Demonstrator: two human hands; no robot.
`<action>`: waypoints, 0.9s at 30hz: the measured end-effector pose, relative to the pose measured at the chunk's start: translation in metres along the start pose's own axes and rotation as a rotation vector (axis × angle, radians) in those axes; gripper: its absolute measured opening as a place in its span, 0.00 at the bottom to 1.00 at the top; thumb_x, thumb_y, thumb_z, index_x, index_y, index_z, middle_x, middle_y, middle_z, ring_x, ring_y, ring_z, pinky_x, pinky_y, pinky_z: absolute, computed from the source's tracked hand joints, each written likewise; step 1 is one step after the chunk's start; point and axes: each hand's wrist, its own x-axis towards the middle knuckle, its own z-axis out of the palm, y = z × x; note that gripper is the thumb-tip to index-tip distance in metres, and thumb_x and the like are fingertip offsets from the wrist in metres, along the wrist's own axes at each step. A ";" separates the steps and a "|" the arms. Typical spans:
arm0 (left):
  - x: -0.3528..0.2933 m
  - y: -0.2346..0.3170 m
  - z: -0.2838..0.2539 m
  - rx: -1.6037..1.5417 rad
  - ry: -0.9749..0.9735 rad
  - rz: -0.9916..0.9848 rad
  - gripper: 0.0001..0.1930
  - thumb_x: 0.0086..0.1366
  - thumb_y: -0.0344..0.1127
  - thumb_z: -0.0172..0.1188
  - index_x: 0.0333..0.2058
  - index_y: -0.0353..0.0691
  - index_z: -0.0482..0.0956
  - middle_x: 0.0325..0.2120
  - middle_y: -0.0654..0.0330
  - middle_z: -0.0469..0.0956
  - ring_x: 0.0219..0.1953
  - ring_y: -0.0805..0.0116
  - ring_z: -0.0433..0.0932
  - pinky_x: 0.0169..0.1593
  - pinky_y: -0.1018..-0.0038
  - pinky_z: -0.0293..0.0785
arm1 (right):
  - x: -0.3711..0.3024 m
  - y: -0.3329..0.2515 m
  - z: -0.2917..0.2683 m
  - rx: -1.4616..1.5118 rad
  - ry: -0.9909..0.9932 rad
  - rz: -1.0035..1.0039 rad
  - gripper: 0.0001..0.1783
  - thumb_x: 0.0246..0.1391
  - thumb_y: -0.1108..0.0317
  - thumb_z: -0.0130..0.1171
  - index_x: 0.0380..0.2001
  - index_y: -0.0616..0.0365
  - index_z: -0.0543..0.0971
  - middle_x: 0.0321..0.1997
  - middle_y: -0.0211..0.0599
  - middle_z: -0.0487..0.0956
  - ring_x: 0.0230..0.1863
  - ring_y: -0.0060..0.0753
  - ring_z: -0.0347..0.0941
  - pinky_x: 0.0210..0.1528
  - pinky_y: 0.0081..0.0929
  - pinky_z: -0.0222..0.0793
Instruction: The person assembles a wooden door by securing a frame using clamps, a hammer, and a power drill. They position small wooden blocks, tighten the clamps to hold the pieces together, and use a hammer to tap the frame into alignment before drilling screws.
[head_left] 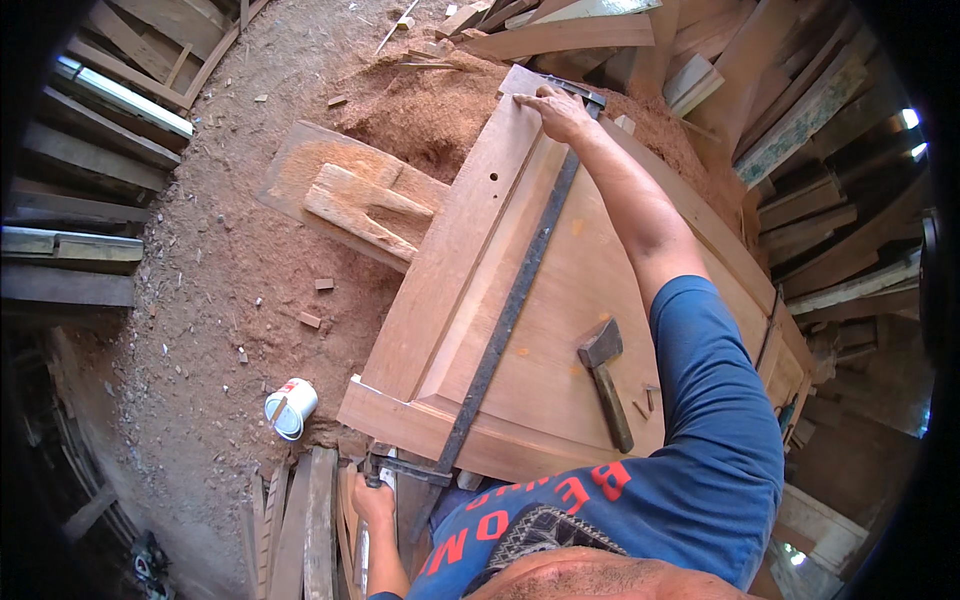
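A wooden door panel [594,259] lies at a slant before me, with a long dark metal bar clamp [513,300] across it. Down at the near left, my left hand [375,503] is closed around the clamp's screw handle, just beyond the door's near edge. My right arm stretches over the door. At the far end my right hand [560,113] is closed at the clamp's head, its fingertips pressing on the door's corner; the palm side is hidden. A hatchet-like hammer [605,385] with a wooden handle rests on the panel, beside small pegs [645,402].
Left of the door, a rough plank [365,200] sticks out over sawdust. A white paint can [291,408] stands on the dirt floor. Stacked boards [85,210] line the left side, and timber offcuts [800,120] are heaped at the right. More planks [300,520] lie near my left hand.
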 end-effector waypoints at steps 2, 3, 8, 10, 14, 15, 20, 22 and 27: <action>0.000 0.002 -0.001 0.019 -0.022 -0.018 0.07 0.54 0.32 0.63 0.31 0.37 0.80 0.26 0.42 0.82 0.34 0.36 0.81 0.40 0.47 0.74 | 0.000 0.005 0.001 -0.041 0.000 -0.034 0.38 0.58 0.79 0.52 0.68 0.25 0.72 0.64 0.32 0.73 0.70 0.39 0.65 0.65 0.61 0.61; 0.001 0.001 -0.002 0.019 -0.034 -0.023 0.07 0.54 0.32 0.63 0.31 0.37 0.80 0.26 0.42 0.82 0.34 0.36 0.81 0.40 0.47 0.74 | -0.001 0.007 0.000 -0.048 -0.009 -0.044 0.38 0.58 0.79 0.52 0.67 0.25 0.72 0.65 0.32 0.72 0.70 0.39 0.65 0.65 0.61 0.61; 0.001 -0.008 0.003 0.004 -0.026 0.013 0.06 0.55 0.32 0.62 0.31 0.37 0.80 0.27 0.42 0.82 0.34 0.37 0.81 0.40 0.47 0.74 | -0.008 0.009 -0.006 -0.078 -0.037 -0.056 0.36 0.60 0.79 0.49 0.67 0.27 0.73 0.67 0.31 0.72 0.72 0.37 0.63 0.65 0.64 0.60; 0.002 -0.011 0.005 -0.009 -0.019 0.031 0.06 0.56 0.32 0.62 0.31 0.38 0.80 0.27 0.42 0.82 0.34 0.36 0.81 0.40 0.47 0.75 | -0.011 0.012 -0.004 -0.068 -0.033 -0.045 0.36 0.60 0.79 0.49 0.66 0.28 0.73 0.67 0.31 0.72 0.72 0.37 0.63 0.65 0.64 0.60; 0.000 0.000 -0.001 -0.014 -0.047 0.002 0.07 0.55 0.28 0.60 0.34 0.34 0.81 0.29 0.36 0.81 0.38 0.33 0.81 0.43 0.46 0.74 | -0.020 0.014 -0.004 -0.075 -0.031 -0.024 0.35 0.60 0.79 0.50 0.66 0.30 0.74 0.67 0.31 0.72 0.72 0.38 0.63 0.65 0.66 0.59; 0.001 -0.002 0.001 -0.011 -0.048 0.004 0.07 0.55 0.28 0.60 0.34 0.34 0.80 0.29 0.36 0.81 0.38 0.32 0.81 0.43 0.45 0.74 | -0.022 0.015 -0.003 -0.080 -0.036 -0.018 0.35 0.60 0.79 0.50 0.66 0.30 0.74 0.67 0.31 0.72 0.72 0.38 0.63 0.65 0.66 0.59; 0.001 -0.010 0.008 0.022 -0.045 0.015 0.09 0.55 0.32 0.62 0.34 0.37 0.81 0.30 0.40 0.83 0.36 0.35 0.81 0.42 0.47 0.75 | -0.034 0.025 0.004 -0.016 -0.040 0.025 0.33 0.59 0.79 0.50 0.64 0.32 0.76 0.69 0.31 0.70 0.73 0.38 0.62 0.66 0.70 0.57; 0.001 -0.008 0.007 0.002 -0.061 0.012 0.11 0.54 0.33 0.62 0.36 0.37 0.81 0.32 0.40 0.83 0.38 0.35 0.81 0.43 0.48 0.75 | -0.040 0.025 0.004 -0.019 -0.006 0.028 0.33 0.57 0.79 0.50 0.62 0.33 0.78 0.70 0.31 0.69 0.73 0.39 0.62 0.66 0.73 0.57; 0.014 -0.029 0.002 -0.150 -0.201 0.177 0.20 0.50 0.35 0.64 0.42 0.35 0.82 0.37 0.42 0.84 0.41 0.43 0.83 0.45 0.56 0.78 | -0.081 -0.023 0.005 0.196 0.165 0.007 0.28 0.49 0.79 0.52 0.52 0.44 0.85 0.66 0.42 0.75 0.69 0.52 0.66 0.69 0.44 0.65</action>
